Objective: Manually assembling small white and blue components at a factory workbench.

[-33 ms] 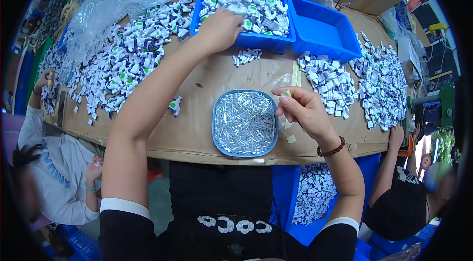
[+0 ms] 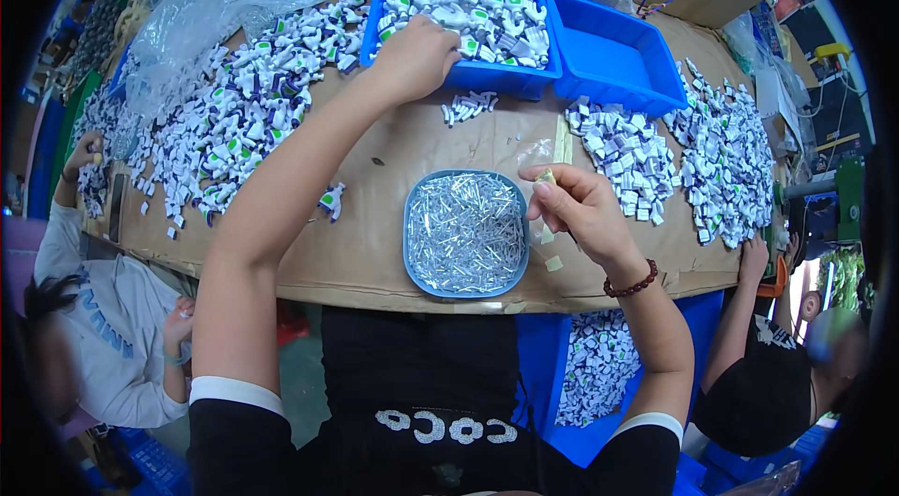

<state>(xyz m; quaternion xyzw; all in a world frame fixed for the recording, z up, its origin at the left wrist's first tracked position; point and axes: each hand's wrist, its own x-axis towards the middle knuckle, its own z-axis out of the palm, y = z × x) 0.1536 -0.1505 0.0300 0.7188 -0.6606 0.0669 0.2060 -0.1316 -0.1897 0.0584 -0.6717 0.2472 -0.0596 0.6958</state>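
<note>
My left hand (image 2: pixel 417 54) is over the near left part of a blue bin (image 2: pixel 510 80) heaped with white toy-like plastic parts (image 2: pixel 510 23) marked green and purple. Its knuckles are bent, and the hand itself hides its fingertips. Beside the right rim of a blue-grey rounded tray (image 2: pixel 412 262), my right hand (image 2: pixel 576 206) is closed, thumb pressed against the fingers. Something yellowish, perhaps tape, shows at its fingertips; whatever else is pinched there cannot be made out. The tray holds many thin silvery metal pins (image 2: pixel 468 232).
An adjoining blue bin (image 2: pixel 618 56) has a bare bottom. White-and-green parts (image 2: pixel 243 112) are piled at left, small white-and-purple blocks (image 2: pixel 627 159) at right. Several small white pieces (image 2: pixel 468 107) lie before the bins. Co-workers sit at both sides; one's hand (image 2: pixel 752 262) rests near the right edge.
</note>
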